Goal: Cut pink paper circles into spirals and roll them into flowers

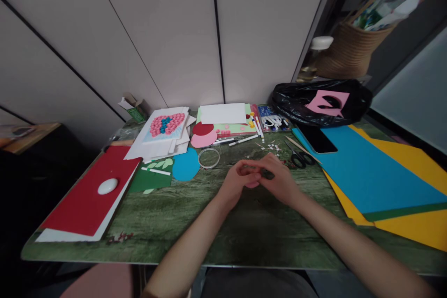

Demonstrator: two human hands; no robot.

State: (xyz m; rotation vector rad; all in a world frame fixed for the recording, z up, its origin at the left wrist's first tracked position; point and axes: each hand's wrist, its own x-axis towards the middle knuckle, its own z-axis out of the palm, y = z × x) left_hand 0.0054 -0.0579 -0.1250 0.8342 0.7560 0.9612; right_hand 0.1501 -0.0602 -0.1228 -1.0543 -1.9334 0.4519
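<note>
Above the middle of the green table, my left hand and my right hand meet at the fingertips. Both are closed on a small pink piece of paper; its lower edge shows under the fingers and the rest is hidden. White paper scraps lie just beyond my hands. To the right of my right hand are black scissors. A roll of tape and a blue paper circle lie to the left of my left hand.
At the left are red sheets with a white oval object, and a picture with pink and blue paper balls. At the right lie a phone, blue sheets, yellow sheets and a black plastic bag.
</note>
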